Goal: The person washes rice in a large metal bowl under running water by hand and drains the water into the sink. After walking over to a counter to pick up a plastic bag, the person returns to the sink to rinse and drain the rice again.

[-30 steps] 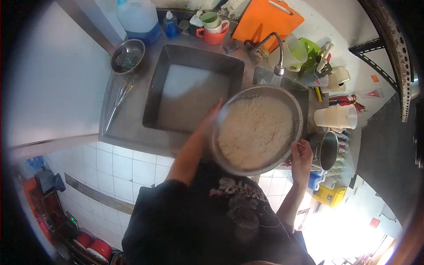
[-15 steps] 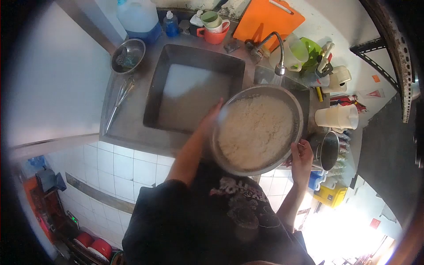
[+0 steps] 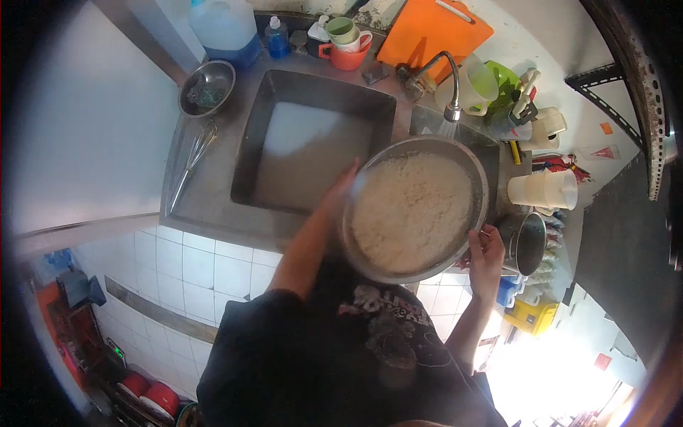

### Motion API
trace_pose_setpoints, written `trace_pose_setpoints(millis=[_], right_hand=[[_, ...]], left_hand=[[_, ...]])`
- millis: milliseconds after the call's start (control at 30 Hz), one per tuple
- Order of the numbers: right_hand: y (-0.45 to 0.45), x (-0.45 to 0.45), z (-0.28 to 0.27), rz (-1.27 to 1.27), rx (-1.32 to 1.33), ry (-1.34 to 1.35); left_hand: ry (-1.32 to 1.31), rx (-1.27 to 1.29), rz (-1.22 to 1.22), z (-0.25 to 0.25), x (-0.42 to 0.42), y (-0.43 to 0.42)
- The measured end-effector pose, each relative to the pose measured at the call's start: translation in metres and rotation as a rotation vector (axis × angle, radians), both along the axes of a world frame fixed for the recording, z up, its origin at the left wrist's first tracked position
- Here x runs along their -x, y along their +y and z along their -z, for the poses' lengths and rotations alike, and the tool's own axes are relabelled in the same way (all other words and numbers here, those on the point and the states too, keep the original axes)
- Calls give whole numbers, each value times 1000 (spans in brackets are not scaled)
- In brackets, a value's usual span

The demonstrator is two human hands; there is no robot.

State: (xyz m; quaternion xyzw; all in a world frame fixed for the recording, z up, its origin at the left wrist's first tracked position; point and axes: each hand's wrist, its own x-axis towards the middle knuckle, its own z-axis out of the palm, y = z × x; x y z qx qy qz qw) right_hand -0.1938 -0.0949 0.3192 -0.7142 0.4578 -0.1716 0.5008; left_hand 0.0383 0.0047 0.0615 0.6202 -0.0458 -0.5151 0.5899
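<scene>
Between my two hands is a large round metal bowl [image 3: 351, 245] filled with pale, wet-looking grains that resemble rice [image 3: 413, 213]. My left hand [image 3: 344, 186] grips its left side, the fingers partly hidden by the rim. My right hand [image 3: 486, 249] is closed on the lower right rim, thumb near the edge. The bowl is held beside the sink [image 3: 243, 160], which contains cloudy, whitish water. Above the bowl's far edge, the faucet [image 3: 452, 110] sends down a spray of water.
A whisk [image 3: 191, 167] and a small metal bowl [image 3: 222, 75] with a scrubber lie left of the sink. Behind it stand a blue-liquid jug [image 3: 226, 32], stacked cups [image 3: 346, 53] and an orange cutting board [image 3: 427, 35]. Plastic pitchers [image 3: 544, 188] and a metal pot [image 3: 530, 244] are at right.
</scene>
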Motion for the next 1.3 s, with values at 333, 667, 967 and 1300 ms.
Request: trace_pose_setpoints(millis=[333, 667, 967, 1300], right_hand=[[-3, 5, 6, 3, 1, -4], [-1, 4, 5, 21, 20, 22], [3, 5, 5, 12, 34, -7], [3, 12, 15, 47, -25, -83]], left_hand=[[-47, 5, -59, 13, 2, -1], [75, -4, 14, -6, -1, 3], [-45, 38, -60, 28, -2, -4], [98, 45, -110, -51, 1, 26]])
